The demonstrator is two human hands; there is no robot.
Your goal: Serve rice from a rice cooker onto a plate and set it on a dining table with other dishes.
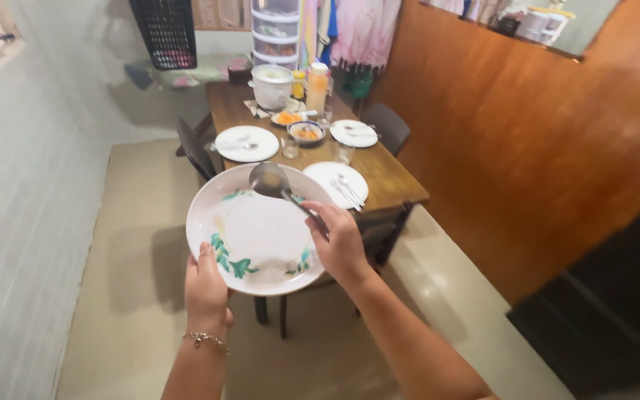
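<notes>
My left hand grips the near rim of a large white plate with green leaf patterns, held tilted in front of me. My right hand holds the plate's right rim together with the handle of a metal ladle. The ladle's bowl lies over the plate's far edge. Beyond the plate stands a wooden dining table.
On the table sit three white plates with cutlery, two small bowls of orange food, drinking glasses, a white pot and an orange jug. Dark chairs flank it. An orange wall runs along the right, a pale wall along the left.
</notes>
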